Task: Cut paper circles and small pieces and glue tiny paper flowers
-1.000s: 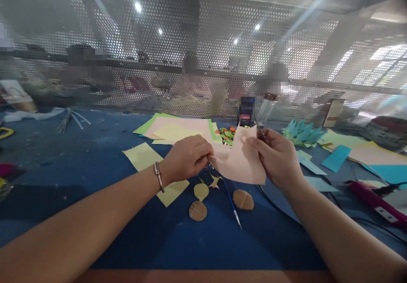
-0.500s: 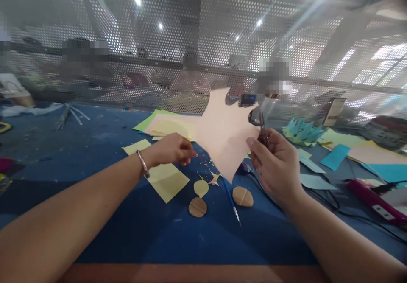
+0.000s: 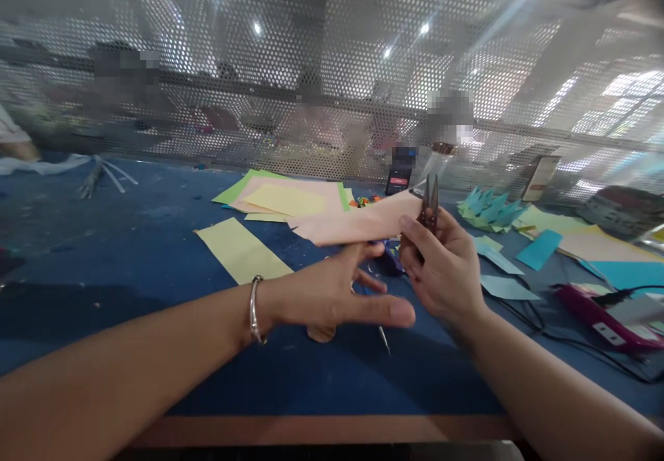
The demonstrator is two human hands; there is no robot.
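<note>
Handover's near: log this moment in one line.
left hand: open, by pink paper, contact unclear | right hand: gripping pink paper, scissors blades-up | blue table: yellow sheet, magenta power strip

Pink sheet (image 3: 357,222) and scissors (image 3: 430,205), blades up, gripped in right hand (image 3: 449,267). Left hand (image 3: 332,292) held spread just below pink sheet, contact unclear. Paper stack (image 3: 290,198) laid behind-left of pink sheet, phone (image 3: 398,179) propped behind it, yellow paper (image 3: 241,250) placed front-left, spiky teal paper (image 3: 490,212) set to its right.
</note>
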